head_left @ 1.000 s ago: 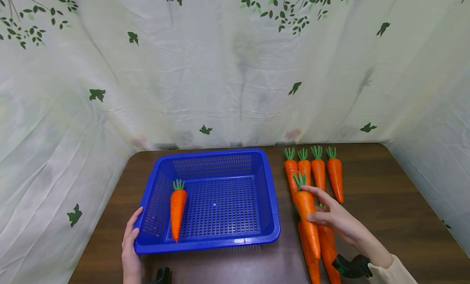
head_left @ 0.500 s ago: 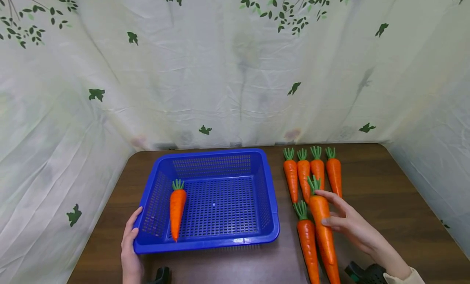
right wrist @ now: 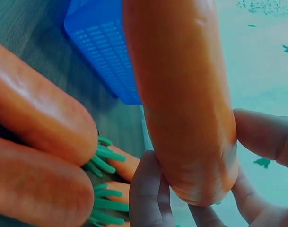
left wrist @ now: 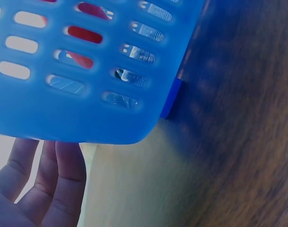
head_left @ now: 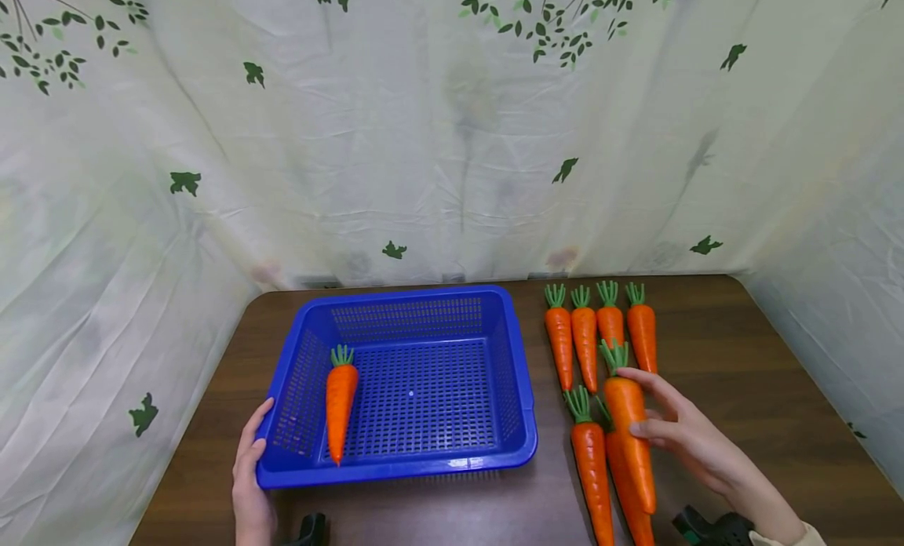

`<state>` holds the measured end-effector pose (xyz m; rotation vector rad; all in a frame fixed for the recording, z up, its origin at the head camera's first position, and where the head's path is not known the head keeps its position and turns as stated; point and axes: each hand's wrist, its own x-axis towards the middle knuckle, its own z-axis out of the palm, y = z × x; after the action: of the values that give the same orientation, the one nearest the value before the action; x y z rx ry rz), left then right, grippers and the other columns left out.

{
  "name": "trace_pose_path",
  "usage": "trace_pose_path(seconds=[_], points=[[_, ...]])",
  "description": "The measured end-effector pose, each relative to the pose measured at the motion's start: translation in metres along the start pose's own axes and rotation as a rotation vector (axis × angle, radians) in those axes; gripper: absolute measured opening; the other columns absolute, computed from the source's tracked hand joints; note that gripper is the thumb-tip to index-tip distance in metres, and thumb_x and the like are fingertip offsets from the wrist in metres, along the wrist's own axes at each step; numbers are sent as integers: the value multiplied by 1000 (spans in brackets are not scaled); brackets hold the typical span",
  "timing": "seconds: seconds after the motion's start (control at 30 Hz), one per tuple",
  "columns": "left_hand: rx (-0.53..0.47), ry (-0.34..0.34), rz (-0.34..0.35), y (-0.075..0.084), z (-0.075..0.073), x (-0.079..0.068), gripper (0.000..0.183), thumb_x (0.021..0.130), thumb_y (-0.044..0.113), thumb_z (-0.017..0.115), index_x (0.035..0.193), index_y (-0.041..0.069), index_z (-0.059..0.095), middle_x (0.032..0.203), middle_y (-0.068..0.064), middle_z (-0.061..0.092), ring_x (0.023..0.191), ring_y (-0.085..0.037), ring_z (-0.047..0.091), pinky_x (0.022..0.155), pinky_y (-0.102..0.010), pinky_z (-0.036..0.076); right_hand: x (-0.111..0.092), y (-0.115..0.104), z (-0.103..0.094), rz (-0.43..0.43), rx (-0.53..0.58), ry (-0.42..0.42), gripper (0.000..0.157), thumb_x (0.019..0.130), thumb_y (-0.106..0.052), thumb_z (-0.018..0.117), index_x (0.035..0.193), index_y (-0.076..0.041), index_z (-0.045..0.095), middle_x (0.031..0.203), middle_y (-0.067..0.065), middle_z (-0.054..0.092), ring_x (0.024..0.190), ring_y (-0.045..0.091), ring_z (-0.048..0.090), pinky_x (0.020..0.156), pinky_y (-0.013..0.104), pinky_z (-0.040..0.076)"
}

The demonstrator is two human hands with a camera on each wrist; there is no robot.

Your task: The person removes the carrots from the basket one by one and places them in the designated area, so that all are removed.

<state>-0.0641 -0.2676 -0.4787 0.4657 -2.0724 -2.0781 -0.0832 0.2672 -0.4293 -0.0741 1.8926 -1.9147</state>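
My right hand (head_left: 674,432) pinches a toy-like orange carrot (head_left: 627,420) with green top between thumb and fingers. In the right wrist view, thumb and fingers press the thick end of this carrot (right wrist: 181,99). It overlaps a carrot (head_left: 625,483) lying beneath, whose leaves are partly hidden; another carrot (head_left: 592,475) lies just left of it. My left hand (head_left: 253,475) rests against the left side of a blue plastic basket (head_left: 395,474), fingers fairly straight. The left wrist view shows those fingers (left wrist: 70,175) at the basket's rim (left wrist: 68,135). One carrot (head_left: 342,405) lies inside the basket, leaves away from me.
A row of several carrots (head_left: 559,342) lies behind the right hand, right of the basket. All this is on a brown wooden table (head_left: 741,389). A pale curtain with leaf prints (head_left: 438,138) hangs behind the table and along its sides.
My right hand has moved right with its carrot, from over the left near carrot to over the right near one, uncovering the left one. The left hand and basket stay put.
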Motion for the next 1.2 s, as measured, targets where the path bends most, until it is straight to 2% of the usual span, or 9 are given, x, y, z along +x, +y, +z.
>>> trace_pose_path(seconds=[0.37,0.63,0.93,1.2], points=[[2,7,-10,0,0,1,49,102,34,21,148,28,35,153,1,26,128,-17,28,97,-33,24,-8,7,-13,-11,2,23,58,96,-5,52,147,-20,29,147,12,9,109,22,55,83,44,45],[10,8,-27,1,0,1,49,102,35,21,148,30,35,154,2,24,130,-17,27,101,-38,22,-15,12,-19,-23,-16,57,60,95,-5,52,148,-14,26,142,7,18,106,21,55,83,44,46],[-5,9,-6,0,0,0,49,102,34,21,148,27,36,152,1,27,128,-17,29,93,-25,28,-20,20,-28,-16,-10,69,58,95,-4,52,147,-19,31,138,0,25,107,17,54,82,45,47],[-14,0,5,0,0,0,49,102,33,21,149,26,35,152,1,27,128,-18,29,91,-21,30,-21,31,-34,-19,-16,95,56,95,-2,52,144,-22,35,138,4,19,103,16,54,79,42,48]])
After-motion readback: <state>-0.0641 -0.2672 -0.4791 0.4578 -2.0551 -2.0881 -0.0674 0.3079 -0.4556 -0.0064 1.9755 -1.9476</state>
